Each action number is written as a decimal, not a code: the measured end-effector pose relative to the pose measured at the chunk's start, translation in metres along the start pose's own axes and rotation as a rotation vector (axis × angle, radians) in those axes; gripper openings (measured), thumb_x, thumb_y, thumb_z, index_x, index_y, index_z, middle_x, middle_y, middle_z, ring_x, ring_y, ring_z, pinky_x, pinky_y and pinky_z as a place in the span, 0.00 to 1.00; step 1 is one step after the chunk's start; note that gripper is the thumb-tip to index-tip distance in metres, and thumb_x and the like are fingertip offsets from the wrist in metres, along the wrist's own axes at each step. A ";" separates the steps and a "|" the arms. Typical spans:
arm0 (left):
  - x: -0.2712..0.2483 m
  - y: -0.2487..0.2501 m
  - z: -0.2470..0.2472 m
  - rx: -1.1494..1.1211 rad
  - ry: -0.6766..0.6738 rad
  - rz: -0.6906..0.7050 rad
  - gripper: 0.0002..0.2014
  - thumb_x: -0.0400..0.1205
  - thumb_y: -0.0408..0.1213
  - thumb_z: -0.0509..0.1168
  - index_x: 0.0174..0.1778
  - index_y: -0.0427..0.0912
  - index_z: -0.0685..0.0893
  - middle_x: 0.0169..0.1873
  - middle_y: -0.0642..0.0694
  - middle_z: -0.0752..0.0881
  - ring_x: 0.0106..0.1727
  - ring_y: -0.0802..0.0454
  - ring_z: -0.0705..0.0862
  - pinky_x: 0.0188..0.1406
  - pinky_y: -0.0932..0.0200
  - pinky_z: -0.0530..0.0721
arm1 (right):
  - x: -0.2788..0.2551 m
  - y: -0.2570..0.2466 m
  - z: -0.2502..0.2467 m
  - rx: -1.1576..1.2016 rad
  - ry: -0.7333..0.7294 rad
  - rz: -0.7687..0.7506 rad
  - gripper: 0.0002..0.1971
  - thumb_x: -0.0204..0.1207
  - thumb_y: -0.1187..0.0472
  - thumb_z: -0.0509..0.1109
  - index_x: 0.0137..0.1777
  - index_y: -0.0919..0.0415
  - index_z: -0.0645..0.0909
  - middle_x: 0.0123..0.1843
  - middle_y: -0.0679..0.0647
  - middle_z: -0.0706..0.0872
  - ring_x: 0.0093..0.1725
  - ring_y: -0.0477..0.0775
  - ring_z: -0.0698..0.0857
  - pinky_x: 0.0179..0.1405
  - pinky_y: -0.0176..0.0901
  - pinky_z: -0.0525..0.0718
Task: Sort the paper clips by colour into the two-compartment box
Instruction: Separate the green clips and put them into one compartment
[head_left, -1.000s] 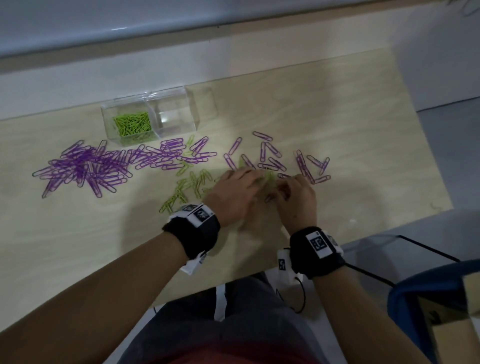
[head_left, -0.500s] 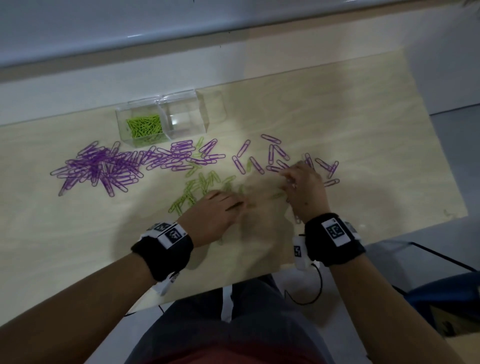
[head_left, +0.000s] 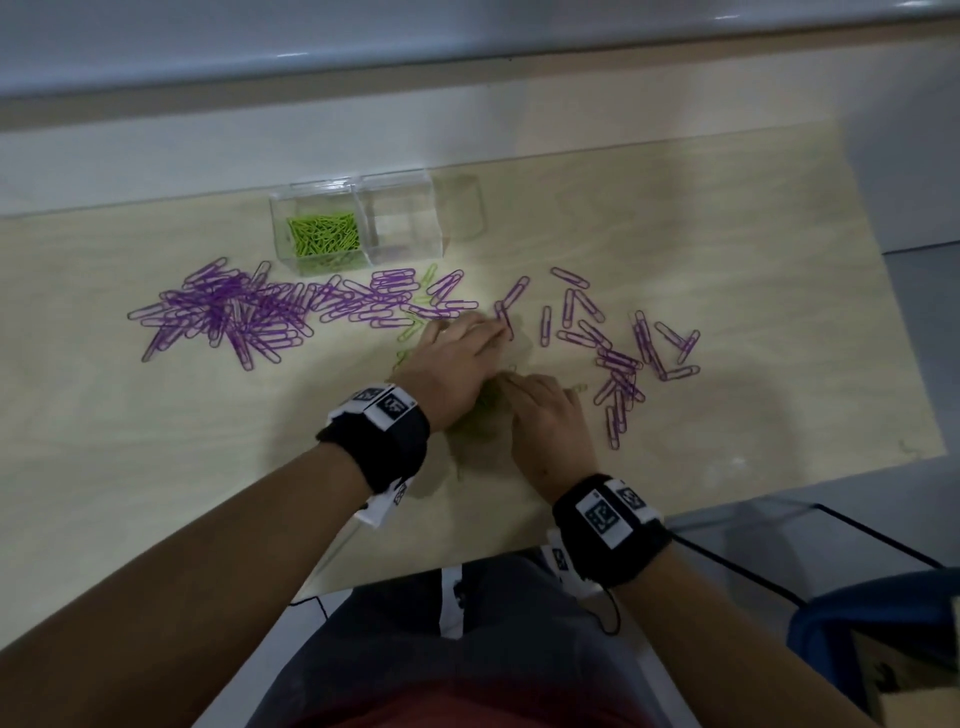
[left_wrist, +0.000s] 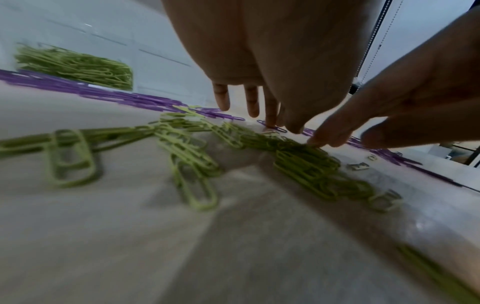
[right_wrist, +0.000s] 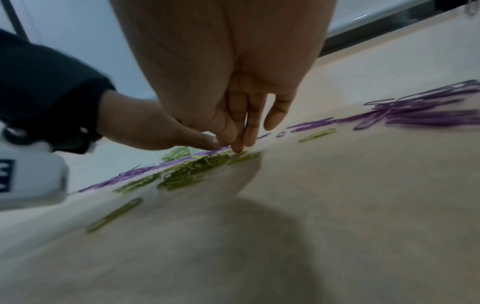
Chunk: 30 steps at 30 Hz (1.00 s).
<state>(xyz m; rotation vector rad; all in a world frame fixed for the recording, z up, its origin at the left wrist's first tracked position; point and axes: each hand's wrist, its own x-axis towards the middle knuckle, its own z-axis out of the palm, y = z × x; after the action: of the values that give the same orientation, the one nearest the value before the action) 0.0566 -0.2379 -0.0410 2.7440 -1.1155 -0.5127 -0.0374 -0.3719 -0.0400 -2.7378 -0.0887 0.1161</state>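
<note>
A clear two-compartment box (head_left: 434, 208) stands at the back of the table. Its left compartment holds green clips (head_left: 322, 236); the right one shows none. Purple clips (head_left: 234, 312) lie heaped left of centre, and others (head_left: 618, 358) are scattered to the right. My left hand (head_left: 467, 343) reaches forward with straight fingers, one fingertip (left_wrist: 271, 123) on a purple clip. My right hand (head_left: 535, 395) lies just behind it, its fingertips (right_wrist: 239, 149) pressing a heap of green clips (left_wrist: 306, 164). Neither hand holds anything. The hands hide much of that heap from the head view.
The pale wooden table (head_left: 156, 467) ends close to my body, and its right edge drops to the floor. A white ledge (head_left: 467, 124) runs behind the box. A blue bag (head_left: 872, 618) sits low at the right.
My left hand has moved forward from the green clips to a purple clip at the centre. My right hand has drawn back and left from the scattered purple clips onto the green heap.
</note>
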 end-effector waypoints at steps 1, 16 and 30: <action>0.004 -0.001 -0.001 0.004 -0.009 -0.019 0.27 0.83 0.34 0.55 0.79 0.43 0.60 0.80 0.47 0.61 0.79 0.42 0.56 0.74 0.41 0.57 | -0.004 0.003 0.001 0.033 0.017 -0.005 0.23 0.64 0.69 0.59 0.59 0.62 0.84 0.54 0.56 0.89 0.52 0.61 0.86 0.47 0.49 0.82; -0.068 -0.037 0.024 -0.123 0.125 -0.179 0.28 0.75 0.30 0.62 0.73 0.32 0.70 0.70 0.32 0.74 0.69 0.33 0.74 0.64 0.43 0.76 | 0.006 -0.020 0.005 0.173 0.031 -0.025 0.16 0.67 0.71 0.63 0.54 0.69 0.83 0.51 0.64 0.85 0.47 0.66 0.84 0.46 0.49 0.86; -0.047 -0.048 0.016 0.094 0.238 -0.237 0.22 0.78 0.41 0.65 0.68 0.40 0.75 0.65 0.39 0.77 0.62 0.39 0.67 0.51 0.43 0.76 | 0.134 -0.013 -0.003 0.057 -0.206 -0.021 0.16 0.74 0.65 0.71 0.62 0.56 0.83 0.58 0.57 0.76 0.58 0.61 0.74 0.58 0.52 0.78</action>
<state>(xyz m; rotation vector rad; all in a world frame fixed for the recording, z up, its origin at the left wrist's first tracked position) 0.0504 -0.1702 -0.0558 2.9389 -0.7837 -0.1540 0.0954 -0.3505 -0.0410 -2.6595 -0.1689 0.3891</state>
